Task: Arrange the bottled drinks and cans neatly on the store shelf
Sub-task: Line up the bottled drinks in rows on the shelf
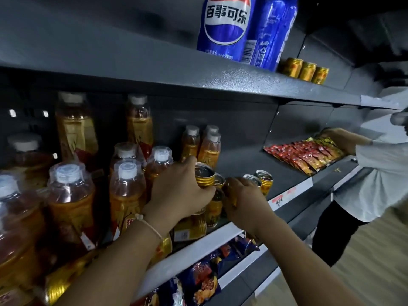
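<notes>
On the middle shelf [220, 237], right at its front edge, a cluster of gold cans stands between the two hands. The left hand [178, 191] comes in over the bottles and curls its fingers around the upper gold can [204, 176], whose silver top faces up; this can sits above another gold can [194, 224] directly below it. The right hand [242, 199] is just to the right, its fingers bent around a further gold can that it mostly hides, so only a sliver of gold shows at the thumb. Between the two hands two more gold cans show, one above the other [217, 195]. Just behind the right hand stand two loose gold cans [261, 181], side by side and apart from the grip.

Left of the hands, amber tea bottles [127, 191] with white caps fill the shelf, about ten in view, the nearer ones blurred. On the upper shelf [154, 69] stand two blue cola cans [223, 29] touching each other, and three small gold cans [305, 70] in a row further right. Below, snack packets [203, 281] lie on the lower shelf. At the right, a second person [375, 168] reaches toward a row of red sachets [302, 154].
</notes>
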`<state>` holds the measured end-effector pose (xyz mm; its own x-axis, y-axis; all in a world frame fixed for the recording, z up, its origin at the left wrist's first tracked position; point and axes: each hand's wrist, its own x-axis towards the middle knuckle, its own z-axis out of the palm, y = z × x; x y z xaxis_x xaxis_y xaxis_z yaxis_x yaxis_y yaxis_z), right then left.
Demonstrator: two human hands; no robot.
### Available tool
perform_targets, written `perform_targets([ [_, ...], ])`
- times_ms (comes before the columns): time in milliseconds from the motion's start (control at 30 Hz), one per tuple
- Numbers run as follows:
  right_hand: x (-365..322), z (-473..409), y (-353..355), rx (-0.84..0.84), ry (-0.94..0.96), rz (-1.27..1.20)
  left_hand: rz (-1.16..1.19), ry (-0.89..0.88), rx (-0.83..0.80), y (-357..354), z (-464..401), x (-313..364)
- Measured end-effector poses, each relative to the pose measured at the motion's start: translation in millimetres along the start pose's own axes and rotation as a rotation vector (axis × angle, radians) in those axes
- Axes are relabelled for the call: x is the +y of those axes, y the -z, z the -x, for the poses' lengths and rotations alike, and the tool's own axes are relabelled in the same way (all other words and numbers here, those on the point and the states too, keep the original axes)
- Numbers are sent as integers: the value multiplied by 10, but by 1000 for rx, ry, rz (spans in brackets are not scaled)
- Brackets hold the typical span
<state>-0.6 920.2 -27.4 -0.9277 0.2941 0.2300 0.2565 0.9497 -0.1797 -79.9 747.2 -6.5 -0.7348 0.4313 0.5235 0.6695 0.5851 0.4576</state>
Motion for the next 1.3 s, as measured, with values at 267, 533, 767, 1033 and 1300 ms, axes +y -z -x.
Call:
perform_targets([
  [267,463,-544,-25,-3,107,26,-44,69,13,-168,-376,126],
  [533,1106,-849,-41,-83,296,-60,-79,141,7,-669,-962,500],
  [767,1344,-891,-232,29,436,-208,-132,214,-8,-1032,-1273,708],
  [1033,1536,-922,-229,167,560,-358,-195,255,8,-1257,-1291,798],
  [1300,1866,-1135,-268,249,522,-443,-159,295,-24,-1339,-1344,836],
])
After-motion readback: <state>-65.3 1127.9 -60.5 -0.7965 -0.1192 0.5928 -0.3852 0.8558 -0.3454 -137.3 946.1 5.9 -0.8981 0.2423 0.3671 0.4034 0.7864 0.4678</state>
